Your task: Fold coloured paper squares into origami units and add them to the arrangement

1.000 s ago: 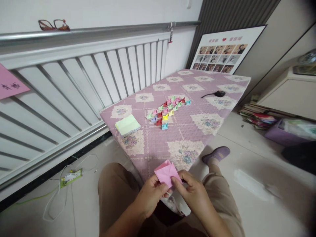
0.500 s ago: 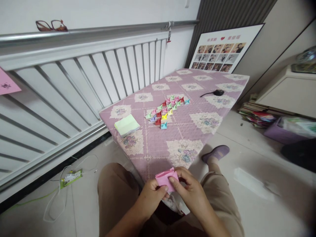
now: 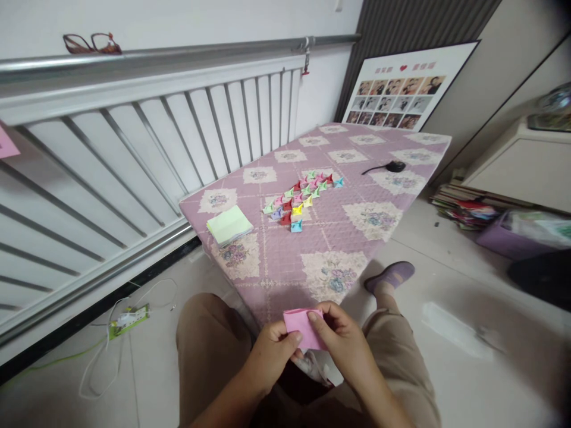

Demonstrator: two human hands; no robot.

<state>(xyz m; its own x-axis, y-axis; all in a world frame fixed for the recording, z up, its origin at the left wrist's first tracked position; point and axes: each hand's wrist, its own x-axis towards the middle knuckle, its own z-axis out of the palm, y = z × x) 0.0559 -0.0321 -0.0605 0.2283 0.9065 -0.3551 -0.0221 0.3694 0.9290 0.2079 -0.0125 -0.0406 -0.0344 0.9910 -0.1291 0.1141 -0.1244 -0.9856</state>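
Note:
A folded square of pink paper (image 3: 305, 330) is held between both hands, over my lap at the near corner of the table. My left hand (image 3: 277, 346) pinches its lower left side, thumb on the front face. At the upper right, my right hand (image 3: 338, 333) grips it with the thumb pressed flat on the front and fingers behind, mostly hidden. Beyond, several small folded paper figures (image 3: 297, 209) in red, pink, green, yellow and blue stand in slanting rows on the tablecloth. Left of them lies a stack of pale green paper squares (image 3: 230, 225).
The purple flowered tablecloth (image 3: 323, 238) covers a table against a white radiator (image 3: 187, 137). A black object with a thin tail (image 3: 395, 167) lies far right on it. Glasses (image 3: 91, 43) rest on the pipe. A power strip (image 3: 129, 321) with cables is on the floor.
The pink paper's top edge, gaping and raised before, now lies flatter and more even. My right thumb has shifted slightly up and right along it. The figures and stack stay put.

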